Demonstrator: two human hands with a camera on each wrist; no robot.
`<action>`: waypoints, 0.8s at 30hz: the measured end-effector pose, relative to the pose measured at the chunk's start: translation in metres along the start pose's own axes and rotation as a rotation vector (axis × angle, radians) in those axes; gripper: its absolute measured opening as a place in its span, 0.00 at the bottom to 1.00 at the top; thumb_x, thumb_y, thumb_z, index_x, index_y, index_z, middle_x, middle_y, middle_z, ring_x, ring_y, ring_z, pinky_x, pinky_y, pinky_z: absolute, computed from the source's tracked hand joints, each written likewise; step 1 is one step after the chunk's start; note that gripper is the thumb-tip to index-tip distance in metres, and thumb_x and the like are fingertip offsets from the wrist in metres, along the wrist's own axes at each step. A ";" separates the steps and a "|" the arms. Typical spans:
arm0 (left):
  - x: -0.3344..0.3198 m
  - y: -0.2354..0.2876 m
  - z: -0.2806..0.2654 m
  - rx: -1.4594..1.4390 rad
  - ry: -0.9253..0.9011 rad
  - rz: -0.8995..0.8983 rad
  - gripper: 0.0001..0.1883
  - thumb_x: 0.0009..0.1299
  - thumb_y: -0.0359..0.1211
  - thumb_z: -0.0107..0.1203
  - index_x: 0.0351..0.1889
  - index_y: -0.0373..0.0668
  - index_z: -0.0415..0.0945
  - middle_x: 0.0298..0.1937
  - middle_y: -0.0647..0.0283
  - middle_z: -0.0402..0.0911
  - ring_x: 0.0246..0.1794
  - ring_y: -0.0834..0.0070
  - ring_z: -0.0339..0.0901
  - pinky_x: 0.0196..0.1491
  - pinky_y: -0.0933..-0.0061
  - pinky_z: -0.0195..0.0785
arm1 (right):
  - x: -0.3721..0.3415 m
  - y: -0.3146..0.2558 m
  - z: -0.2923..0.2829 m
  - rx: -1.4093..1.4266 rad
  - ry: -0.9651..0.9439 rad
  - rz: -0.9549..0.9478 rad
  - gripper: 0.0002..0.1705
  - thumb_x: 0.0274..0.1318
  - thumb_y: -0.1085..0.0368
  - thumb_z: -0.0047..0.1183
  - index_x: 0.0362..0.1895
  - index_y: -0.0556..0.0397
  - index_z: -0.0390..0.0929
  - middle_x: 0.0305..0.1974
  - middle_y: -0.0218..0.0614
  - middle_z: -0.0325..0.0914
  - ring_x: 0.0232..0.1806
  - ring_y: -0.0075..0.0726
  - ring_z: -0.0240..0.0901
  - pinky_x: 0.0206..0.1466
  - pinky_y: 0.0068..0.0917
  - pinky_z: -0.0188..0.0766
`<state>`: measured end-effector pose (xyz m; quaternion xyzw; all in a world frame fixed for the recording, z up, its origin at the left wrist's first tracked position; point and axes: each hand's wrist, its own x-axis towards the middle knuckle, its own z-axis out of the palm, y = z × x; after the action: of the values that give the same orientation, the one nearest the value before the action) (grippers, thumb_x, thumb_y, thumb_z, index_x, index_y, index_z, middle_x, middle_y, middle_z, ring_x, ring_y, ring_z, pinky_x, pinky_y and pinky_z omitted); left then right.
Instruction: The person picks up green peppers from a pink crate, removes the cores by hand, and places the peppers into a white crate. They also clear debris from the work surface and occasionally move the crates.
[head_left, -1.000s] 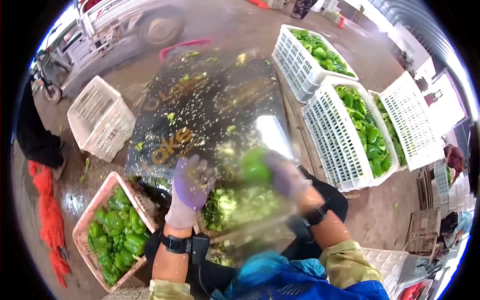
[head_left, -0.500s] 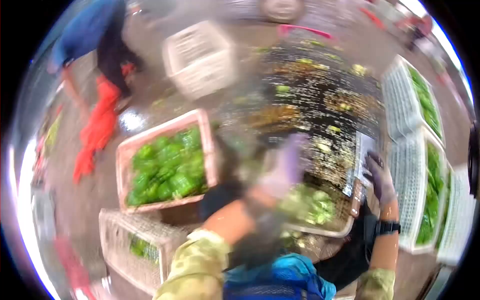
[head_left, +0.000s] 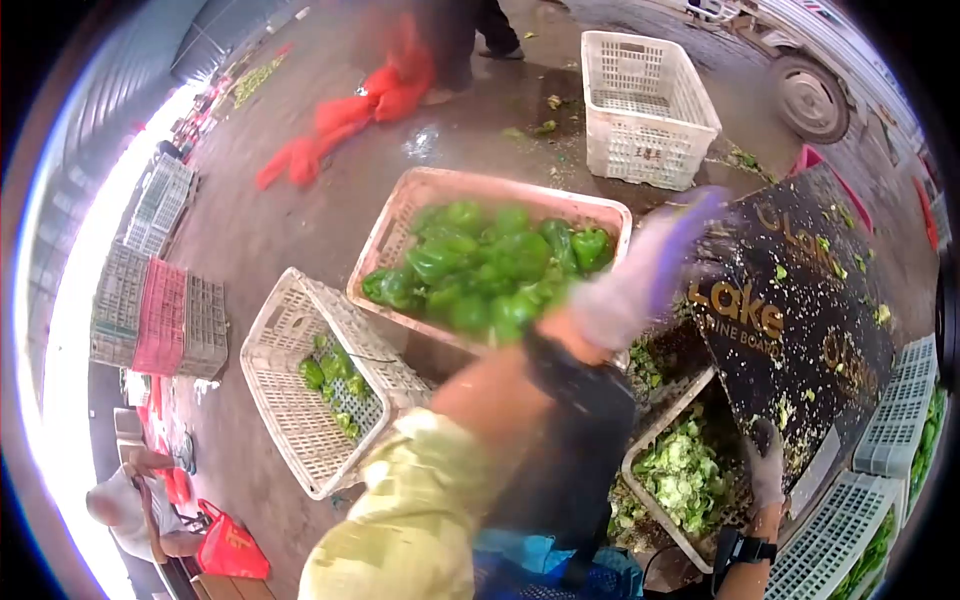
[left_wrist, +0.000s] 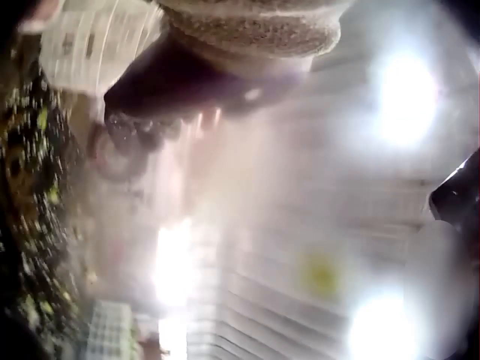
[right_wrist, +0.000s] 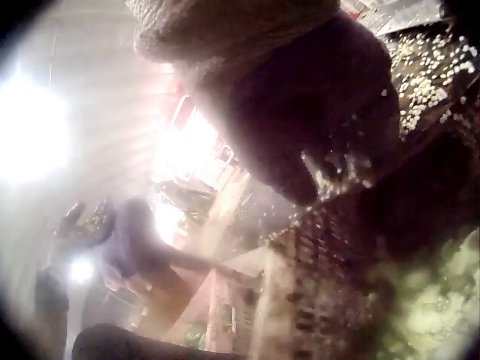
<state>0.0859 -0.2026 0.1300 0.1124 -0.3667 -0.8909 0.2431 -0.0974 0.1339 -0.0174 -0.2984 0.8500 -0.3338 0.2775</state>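
My left hand [head_left: 650, 270], in a whitish and purple glove, is blurred with its fingers extended at the right end of a pink crate [head_left: 400, 195]. Green bell peppers [head_left: 480, 255] fill that crate. No object shows in this hand in the left wrist view, where the glove [left_wrist: 202, 82] is dark. My right hand [head_left: 767, 465], also gloved, rests at the near edge of a black board [head_left: 735, 345] with loosely bent fingers and nothing visible in them. Beside it on the board lies a knife blade [head_left: 815, 470]. Below the board edge sits a tub [head_left: 640, 470] of pale green pepper scraps [head_left: 685, 470].
Seeds and green bits litter the board. A white crate [head_left: 325, 415] with a few peppers stands left of the pink one; another white crate [head_left: 650, 150] is beyond. White crates [head_left: 890, 420] of peppers line the right. A person [head_left: 475, 40] stands by red netting [head_left: 350, 115].
The head view has swung left. A green pepper was by my right hand a second ago and is gone from it. My left hand has moved from the board toward the pink crate.
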 end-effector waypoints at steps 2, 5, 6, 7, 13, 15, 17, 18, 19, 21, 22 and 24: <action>-0.017 0.020 -0.074 0.706 0.019 0.060 0.25 0.70 0.40 0.50 0.62 0.41 0.64 0.56 0.58 0.73 0.56 0.68 0.70 0.58 0.65 0.63 | -0.003 -0.011 -0.001 -0.101 0.020 -0.028 0.28 0.50 0.71 0.56 0.58 0.58 0.66 0.54 0.43 0.69 0.55 0.41 0.66 0.60 0.31 0.63; -0.066 0.026 -0.171 1.227 0.207 -0.340 0.37 0.60 0.42 0.60 0.63 0.32 0.61 0.61 0.49 0.70 0.60 0.63 0.68 0.63 0.71 0.59 | -0.005 -0.009 0.005 -0.069 0.017 -0.015 0.29 0.51 0.72 0.56 0.59 0.57 0.64 0.54 0.42 0.67 0.55 0.41 0.66 0.60 0.31 0.62; -0.081 0.018 -0.207 1.367 0.215 -0.451 0.39 0.58 0.43 0.62 0.63 0.32 0.61 0.61 0.49 0.70 0.61 0.63 0.68 0.63 0.71 0.59 | -0.004 0.005 0.008 -0.064 0.060 -0.087 0.29 0.50 0.72 0.56 0.59 0.57 0.64 0.53 0.41 0.67 0.53 0.39 0.66 0.58 0.31 0.63; -0.094 0.022 -0.211 1.456 0.116 -0.594 0.42 0.56 0.43 0.63 0.65 0.35 0.59 0.63 0.48 0.67 0.63 0.60 0.66 0.64 0.65 0.57 | -0.003 0.006 0.008 -0.058 0.049 -0.066 0.29 0.50 0.72 0.56 0.59 0.57 0.64 0.53 0.41 0.66 0.52 0.39 0.65 0.58 0.31 0.63; -0.105 -0.023 -0.174 2.105 0.163 -0.872 0.44 0.58 0.35 0.56 0.72 0.49 0.46 0.70 0.49 0.53 0.66 0.46 0.59 0.64 0.37 0.49 | 0.005 0.024 0.010 0.036 0.050 -0.005 0.29 0.49 0.72 0.56 0.58 0.57 0.65 0.51 0.42 0.67 0.49 0.39 0.65 0.55 0.32 0.64; -0.115 -0.073 -0.237 2.299 0.235 -0.596 0.39 0.59 0.30 0.51 0.71 0.50 0.48 0.69 0.49 0.56 0.65 0.46 0.59 0.64 0.38 0.47 | -0.001 0.020 0.012 0.019 0.126 -0.059 0.27 0.50 0.70 0.56 0.57 0.58 0.66 0.50 0.44 0.69 0.51 0.41 0.66 0.56 0.33 0.64; -0.103 -0.041 -0.183 2.210 0.188 -0.832 0.40 0.56 0.34 0.54 0.69 0.49 0.53 0.64 0.49 0.63 0.64 0.51 0.61 0.64 0.42 0.51 | -0.013 -0.030 0.001 0.072 0.043 0.005 0.28 0.52 0.66 0.56 0.57 0.59 0.66 0.53 0.47 0.70 0.55 0.42 0.67 0.58 0.33 0.64; -0.109 -0.042 -0.188 2.306 0.165 -0.478 0.31 0.59 0.40 0.53 0.63 0.50 0.64 0.50 0.53 0.77 0.47 0.57 0.77 0.52 0.55 0.67 | -0.024 -0.046 -0.009 0.075 0.062 -0.014 0.28 0.53 0.66 0.56 0.58 0.59 0.66 0.54 0.46 0.70 0.55 0.41 0.67 0.57 0.32 0.64; -0.110 -0.048 -0.210 2.318 0.136 -0.604 0.38 0.55 0.42 0.57 0.65 0.50 0.59 0.53 0.50 0.74 0.53 0.53 0.72 0.56 0.55 0.64 | -0.034 -0.047 -0.015 0.145 0.122 -0.003 0.28 0.54 0.66 0.56 0.58 0.59 0.65 0.56 0.45 0.69 0.55 0.40 0.66 0.57 0.30 0.64; -0.113 -0.043 -0.203 2.281 0.158 -0.654 0.44 0.49 0.43 0.62 0.66 0.50 0.56 0.56 0.48 0.68 0.57 0.50 0.67 0.59 0.54 0.61 | -0.056 -0.030 -0.036 0.114 0.287 -0.016 0.29 0.55 0.66 0.55 0.61 0.56 0.63 0.55 0.42 0.69 0.58 0.39 0.65 0.61 0.31 0.60; -0.114 -0.041 -0.208 2.266 0.202 -0.642 0.45 0.48 0.44 0.64 0.66 0.51 0.56 0.57 0.48 0.67 0.57 0.50 0.67 0.58 0.54 0.62 | -0.064 -0.025 -0.048 -0.031 0.380 -0.047 0.29 0.54 0.65 0.55 0.61 0.56 0.63 0.56 0.44 0.68 0.58 0.41 0.65 0.61 0.32 0.61; -0.117 -0.018 -0.183 2.173 0.294 -0.581 0.49 0.43 0.44 0.70 0.65 0.52 0.57 0.56 0.47 0.67 0.58 0.49 0.66 0.58 0.56 0.63 | -0.086 0.003 -0.079 -0.286 0.519 0.056 0.31 0.50 0.64 0.57 0.60 0.56 0.64 0.54 0.51 0.68 0.57 0.52 0.66 0.60 0.39 0.62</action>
<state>0.2494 -0.2406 -0.0098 0.4485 -0.8737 -0.1017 -0.1584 -0.0937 0.2266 0.0533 -0.2155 0.9389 -0.2680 0.0154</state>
